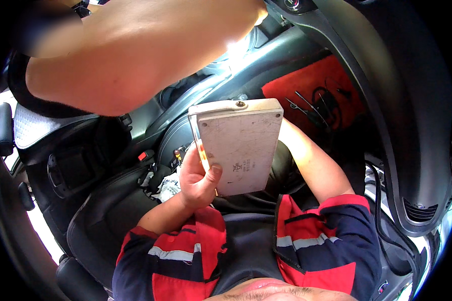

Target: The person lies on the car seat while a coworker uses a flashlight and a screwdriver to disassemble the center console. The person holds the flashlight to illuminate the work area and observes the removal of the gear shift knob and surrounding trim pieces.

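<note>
A flat, off-white rectangular case (243,150) with scuffs and small dark printing is held up in front of my body. A round dark fitting (241,104) sits on its top edge, and a screw shows at its upper right corner. My left hand (201,178) is closed on the case's lower left side, thumb across the near face. Along that side runs a slim orange and clear strip (202,150); I cannot tell whether it belongs to the case. My right forearm (319,168) reaches behind the case's right side, which hides the hand and fingers.
Another person's bare arm (135,55) crosses the upper left, close to the case. A red cloth (286,85) with several slender tools and a dark cable lies beyond my right forearm. The dashboard (407,100) curves along the right. A black seat (105,220) with a red buckle (145,155) is at left.
</note>
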Tool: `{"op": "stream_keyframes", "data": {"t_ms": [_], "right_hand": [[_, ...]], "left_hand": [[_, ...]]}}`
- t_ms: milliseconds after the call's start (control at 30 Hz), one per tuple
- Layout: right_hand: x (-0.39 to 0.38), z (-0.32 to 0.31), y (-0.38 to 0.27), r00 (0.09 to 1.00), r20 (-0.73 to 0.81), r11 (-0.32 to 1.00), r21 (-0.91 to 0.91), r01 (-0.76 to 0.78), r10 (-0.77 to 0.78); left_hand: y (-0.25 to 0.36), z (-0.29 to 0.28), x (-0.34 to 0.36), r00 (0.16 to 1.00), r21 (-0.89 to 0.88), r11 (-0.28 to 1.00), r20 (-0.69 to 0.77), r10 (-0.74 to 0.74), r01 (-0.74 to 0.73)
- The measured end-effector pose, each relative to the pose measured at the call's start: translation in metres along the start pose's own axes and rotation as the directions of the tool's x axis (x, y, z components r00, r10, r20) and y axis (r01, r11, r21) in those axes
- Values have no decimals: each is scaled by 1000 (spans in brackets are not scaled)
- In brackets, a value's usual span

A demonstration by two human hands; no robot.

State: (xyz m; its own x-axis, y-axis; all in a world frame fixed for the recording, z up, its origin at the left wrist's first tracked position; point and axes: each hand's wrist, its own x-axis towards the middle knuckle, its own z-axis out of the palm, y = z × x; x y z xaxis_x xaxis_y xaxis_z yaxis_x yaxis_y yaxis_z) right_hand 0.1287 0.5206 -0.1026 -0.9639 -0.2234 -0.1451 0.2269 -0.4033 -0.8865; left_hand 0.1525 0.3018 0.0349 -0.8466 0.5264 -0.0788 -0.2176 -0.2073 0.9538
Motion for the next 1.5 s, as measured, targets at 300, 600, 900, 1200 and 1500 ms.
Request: {"op": "stream_keyframes", "data": {"t_ms": [300, 600, 900, 1200, 1500], "right_hand": [[0, -13, -11, 940, 79, 941, 49, -335, 331], [-87, 16, -83, 942, -153, 909, 348, -230, 298], [-116, 21, -87, 542, -840, 998, -38, -59, 0], [-141, 82, -158, 432, -902, 999, -6, -48, 16], [-162, 153, -186, 440, -896, 997, -40, 67, -66]], "left_hand": [[-4, 2, -3, 997, 27, 996, 16, -80, 80], [-24, 42, 20, 991, 82, 989, -57, -123, 127], [-97, -69, 53, 939, 902, 316, 211, 271, -294], [-143, -180, 38, 920, 935, -44, 354, 168, -352], [-132, -189, 53, 939, 949, 58, 315, -138, -310]]}}
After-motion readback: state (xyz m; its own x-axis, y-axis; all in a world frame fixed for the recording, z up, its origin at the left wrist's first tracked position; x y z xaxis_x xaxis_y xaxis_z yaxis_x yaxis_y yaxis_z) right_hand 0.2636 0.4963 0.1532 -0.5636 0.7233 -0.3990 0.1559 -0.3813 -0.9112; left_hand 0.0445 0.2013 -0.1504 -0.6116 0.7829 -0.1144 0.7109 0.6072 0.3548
